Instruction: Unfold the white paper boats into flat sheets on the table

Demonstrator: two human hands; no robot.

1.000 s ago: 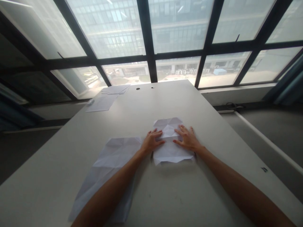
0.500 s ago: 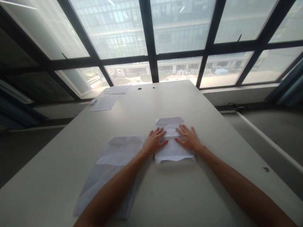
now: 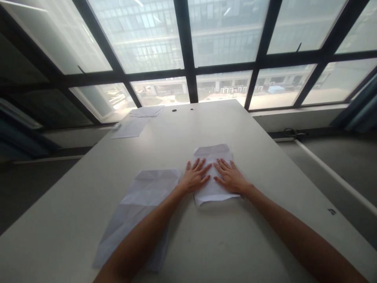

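A creased white paper sheet (image 3: 212, 152) lies flat on the white table (image 3: 206, 243) in front of me. My left hand (image 3: 196, 177) rests palm down on its left part, fingers spread. My right hand (image 3: 229, 177) presses flat on its right part, fingers spread too. The fingertips of both hands nearly meet over the sheet's middle. A second creased white sheet (image 3: 141, 208) lies to the left, partly under my left forearm.
Several loose papers (image 3: 138, 120) lie at the table's far left corner. Two small dark holes (image 3: 174, 110) sit near the far edge. Behind the table stands a large window with dark frames (image 3: 188, 51). The floor drops away on both sides.
Both hands have slid inward toward the sheet's middle and opened flat. The sheet now lies flatter and looks narrower than a second ago.
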